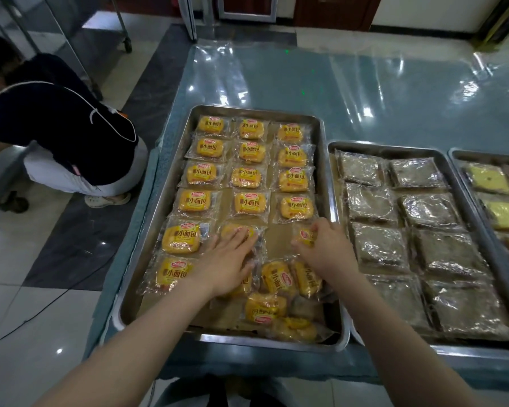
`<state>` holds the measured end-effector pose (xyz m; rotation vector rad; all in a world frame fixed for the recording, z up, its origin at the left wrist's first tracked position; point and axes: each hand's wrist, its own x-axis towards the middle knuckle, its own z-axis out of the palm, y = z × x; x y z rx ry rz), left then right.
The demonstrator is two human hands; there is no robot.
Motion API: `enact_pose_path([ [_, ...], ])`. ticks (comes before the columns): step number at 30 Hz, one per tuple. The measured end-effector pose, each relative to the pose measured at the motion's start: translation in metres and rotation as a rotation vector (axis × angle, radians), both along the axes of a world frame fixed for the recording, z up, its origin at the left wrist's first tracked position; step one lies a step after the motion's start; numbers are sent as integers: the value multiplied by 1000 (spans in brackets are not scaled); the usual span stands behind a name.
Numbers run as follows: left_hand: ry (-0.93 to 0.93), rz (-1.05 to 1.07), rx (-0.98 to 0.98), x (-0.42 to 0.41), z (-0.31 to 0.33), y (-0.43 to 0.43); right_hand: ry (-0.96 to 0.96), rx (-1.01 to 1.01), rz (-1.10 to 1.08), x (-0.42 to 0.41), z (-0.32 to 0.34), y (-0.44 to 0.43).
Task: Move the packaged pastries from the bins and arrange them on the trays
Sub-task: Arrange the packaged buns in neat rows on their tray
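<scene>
A steel tray (171, 160) in front of me holds rows of yellow packaged pastries (250, 175) laid out in three columns. My left hand (228, 257) lies flat with straight fingers on a pastry pack (232, 230) in the middle column. My right hand (325, 245) pinches another yellow pack (303, 236) at the right column, just below the last neat row. Several loose yellow packs (276, 277) lie jumbled at the tray's near right corner.
A second tray (332, 148) to the right holds dark wrapped pastries, and a third tray (453, 155) with pale yellow ones sits at the far right. A person (59, 136) crouches on the floor to the left. Clear plastic film covers the blue table (365, 92).
</scene>
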<state>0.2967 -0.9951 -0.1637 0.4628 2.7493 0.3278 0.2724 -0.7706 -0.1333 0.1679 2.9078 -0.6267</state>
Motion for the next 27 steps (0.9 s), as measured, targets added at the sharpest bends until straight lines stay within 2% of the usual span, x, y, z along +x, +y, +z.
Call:
enact_pose_path([
  [4,-92,-5,-90,-3,-5,5,99,-108,3,2,-5,-8],
  [7,-144,-24,-114,-6,-3,4,152,-35,181,-3,-6,0],
  [9,-173,-36,-133,-8,-1,4,62,1,410,-7,-9,7],
  [11,-188,-42,-143,-9,-1,4,-86,-33,538,-7,-9,10],
  [13,-195,-41,-143,-8,-3,5,-112,-25,533,-6,-13,12],
  [17,-197,-39,-132,-7,-9,3,74,103,362,5,-21,7],
  [20,-180,-33,-124,-6,-13,3,162,203,369,9,-23,-1],
  [24,-148,-21,-129,2,-20,4,3,219,617,10,-35,-3],
  [27,-130,-14,-115,5,-24,4,-85,317,641,10,-45,-1],
])
